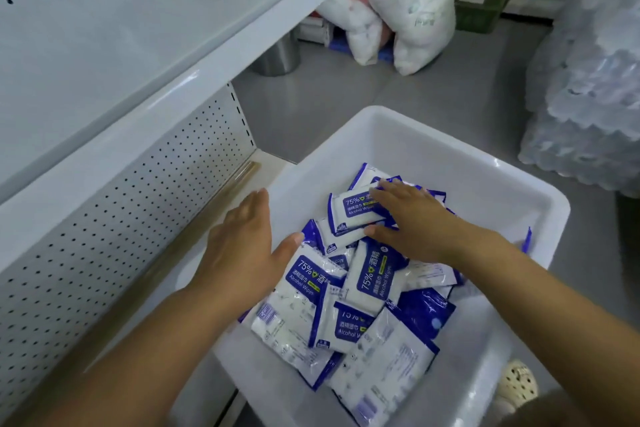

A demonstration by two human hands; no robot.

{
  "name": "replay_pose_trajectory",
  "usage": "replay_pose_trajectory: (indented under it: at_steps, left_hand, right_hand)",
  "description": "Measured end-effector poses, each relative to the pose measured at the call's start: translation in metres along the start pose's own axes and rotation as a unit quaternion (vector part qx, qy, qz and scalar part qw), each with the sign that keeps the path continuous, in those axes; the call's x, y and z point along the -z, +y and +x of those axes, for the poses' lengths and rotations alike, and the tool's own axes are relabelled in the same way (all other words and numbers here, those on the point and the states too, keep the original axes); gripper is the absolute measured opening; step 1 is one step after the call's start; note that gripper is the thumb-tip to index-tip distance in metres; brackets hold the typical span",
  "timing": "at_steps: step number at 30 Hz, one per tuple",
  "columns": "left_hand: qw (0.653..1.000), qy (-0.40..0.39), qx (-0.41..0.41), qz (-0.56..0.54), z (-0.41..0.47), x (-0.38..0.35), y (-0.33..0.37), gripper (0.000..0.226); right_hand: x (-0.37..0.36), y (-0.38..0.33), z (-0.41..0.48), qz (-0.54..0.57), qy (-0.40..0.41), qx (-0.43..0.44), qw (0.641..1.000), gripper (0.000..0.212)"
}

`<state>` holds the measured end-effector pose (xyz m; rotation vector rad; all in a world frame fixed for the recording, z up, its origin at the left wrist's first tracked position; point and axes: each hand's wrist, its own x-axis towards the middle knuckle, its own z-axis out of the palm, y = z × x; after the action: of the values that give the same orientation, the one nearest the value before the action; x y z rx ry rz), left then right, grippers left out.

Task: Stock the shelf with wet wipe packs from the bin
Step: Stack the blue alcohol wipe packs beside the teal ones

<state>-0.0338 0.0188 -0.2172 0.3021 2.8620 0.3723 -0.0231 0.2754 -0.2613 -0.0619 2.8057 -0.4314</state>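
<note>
Near front of bin (450,158): wet wipe packs (304,291) lie loosely heaped and overlapping; the glossy film probably slides easily.
Left hand (242,246): flat, fingers straight, holding nothing, over the bin's left rim.
Right hand (412,218): spans the top pack (353,211), thumb at its near edge, fingers over the far edge; a shallow hold could slip or drag neighbours.
Shelf (104,28): bare, up left; a lifted pack could clip its front lip.

Am seeing soft, even overhead light, fairly bright. Glare streaking along shelf (194,76) lip and glinting off bin (491,163) rim. Shadow deepening beneath shelf. Wide-angle lens bowing straight edges; far corners going soft, smeared.
</note>
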Motion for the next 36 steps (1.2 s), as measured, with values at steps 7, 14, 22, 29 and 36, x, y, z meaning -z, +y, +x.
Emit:
replay_pose_trajectory:
  at_steps: [7,14,22,29,36]
  left_hand:
    - [1.000,-0.002,-0.005,0.008,-0.001,0.002,-0.001,0.082]
    - [1.000,-0.012,-0.003,0.015,-0.006,0.006,0.000,0.085]
    - [0.999,-0.029,-0.015,0.014,-0.006,0.007,-0.005,0.087]
    - [0.999,-0.031,-0.020,0.013,-0.005,0.007,-0.006,0.087]
    - [0.999,-0.030,-0.016,0.012,-0.006,0.008,-0.003,0.086]
  right_hand:
    - [-0.004,-0.009,0.007,-0.015,-0.048,0.009,0.999,0.071]
    - [0.003,-0.028,0.008,0.032,0.023,0.000,0.999,0.052]
    - [-0.003,-0.032,0.018,0.037,-0.040,-0.014,0.998,0.062]
    - [-0.008,-0.027,0.021,0.021,-0.044,-0.041,0.998,0.076]
    - [-0.008,-0.025,0.021,-0.014,-0.027,-0.064,0.998,0.094]
